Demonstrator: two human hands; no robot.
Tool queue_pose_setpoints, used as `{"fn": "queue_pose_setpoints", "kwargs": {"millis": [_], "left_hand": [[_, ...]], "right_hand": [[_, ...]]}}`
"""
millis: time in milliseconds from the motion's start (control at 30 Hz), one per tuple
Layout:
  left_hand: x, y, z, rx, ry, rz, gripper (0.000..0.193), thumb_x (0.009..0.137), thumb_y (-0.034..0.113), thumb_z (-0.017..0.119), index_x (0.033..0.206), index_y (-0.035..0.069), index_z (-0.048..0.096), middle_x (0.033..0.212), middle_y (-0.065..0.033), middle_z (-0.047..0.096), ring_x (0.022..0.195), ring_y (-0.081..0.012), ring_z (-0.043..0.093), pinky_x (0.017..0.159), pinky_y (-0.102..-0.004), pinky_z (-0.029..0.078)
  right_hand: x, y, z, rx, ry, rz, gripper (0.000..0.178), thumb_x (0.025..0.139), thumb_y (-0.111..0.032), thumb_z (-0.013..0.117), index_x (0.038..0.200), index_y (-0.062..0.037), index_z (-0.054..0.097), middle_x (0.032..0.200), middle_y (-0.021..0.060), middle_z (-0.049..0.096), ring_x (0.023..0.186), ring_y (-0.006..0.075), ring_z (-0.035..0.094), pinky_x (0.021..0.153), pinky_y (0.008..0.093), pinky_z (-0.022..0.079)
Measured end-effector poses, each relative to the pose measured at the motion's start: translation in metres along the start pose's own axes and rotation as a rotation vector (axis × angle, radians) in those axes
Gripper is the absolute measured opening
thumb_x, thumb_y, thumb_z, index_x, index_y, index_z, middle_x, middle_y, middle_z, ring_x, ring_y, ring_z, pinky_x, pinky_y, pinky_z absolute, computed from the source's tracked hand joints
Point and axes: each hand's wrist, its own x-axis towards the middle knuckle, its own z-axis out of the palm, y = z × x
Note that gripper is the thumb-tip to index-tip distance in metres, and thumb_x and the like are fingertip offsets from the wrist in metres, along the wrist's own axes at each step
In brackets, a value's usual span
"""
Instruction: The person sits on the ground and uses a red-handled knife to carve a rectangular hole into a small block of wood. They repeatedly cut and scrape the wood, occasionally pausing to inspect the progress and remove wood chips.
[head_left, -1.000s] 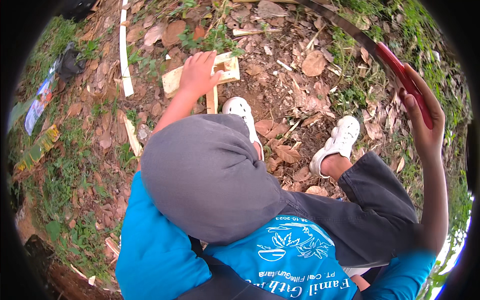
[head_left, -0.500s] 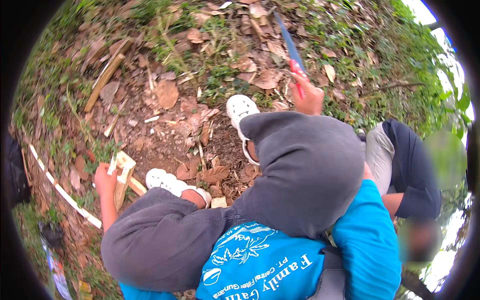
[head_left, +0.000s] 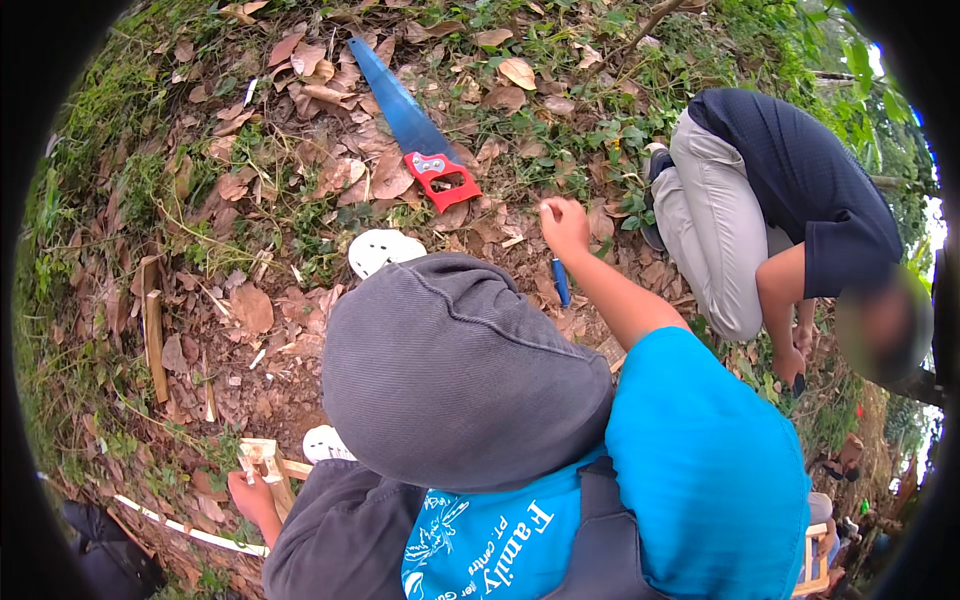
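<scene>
Head view shows the left hand [head_left: 252, 493] holding a wooden piece [head_left: 268, 453], lower left. Right hand [head_left: 566, 226], upper centre, is curled narrow, apart from the red-handled saw [head_left: 410, 118].

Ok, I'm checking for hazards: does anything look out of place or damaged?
Nothing looks clearly damaged or spilled. The red-handled saw lies uncovered on the leafy ground, ahead and left of the right hand: an odd spot for a blade.

The saw [head_left: 411, 116] lies on brown leaves [head_left: 390, 178], its blue blade tapering toward the upper left, red handle nearer. Just below and right of it is a slim blue object [head_left: 560, 284], kind unclear. At lower left, the pale, joined wood [head_left: 264, 455] is held, partly hidden, a bar [head_left: 297, 469] jutting rightward.
</scene>
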Motion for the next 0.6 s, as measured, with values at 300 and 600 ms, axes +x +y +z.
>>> {"fn": "queue_pose_setpoints", "kwargs": {"millis": [300, 600], "left_hand": [[-0.025, 0.011, -0.01, 0.057, 0.022, -0.025, 0.024, 0.086, 0.017, 0.071, 0.096, 0.006, 0.052, 0.103, -0.0128, 0.056, 0.096, -0.0396, 0.06, 0.074, -0.053, 0.048], [-0.033, -0.044, 0.024, -0.314, 0.193, -0.049, 0.084, 0.071, 0.039, 0.089, 0.14, 0.011, 0.05, 0.139, -0.0171, 0.052, 0.129, -0.0408, 0.051, 0.106, -0.0497, 0.044]], "right_hand": [[-0.064, 0.11, 0.007, -0.299, -0.39, 0.151, 0.047, 0.086, -0.04, 0.08, 0.115, -0.0048, 0.069, 0.107, 0.0174, 0.071, 0.101, 0.036, 0.068, 0.089, 0.0459, 0.054], [0.012, 0.097, -0.015, -0.02, -0.323, 0.1, 0.039, 0.092, -0.037, 0.074, 0.113, -0.0057, 0.064, 0.095, 0.0104, 0.068, 0.085, 0.0253, 0.065, 0.077, 0.0374, 0.051]]}}
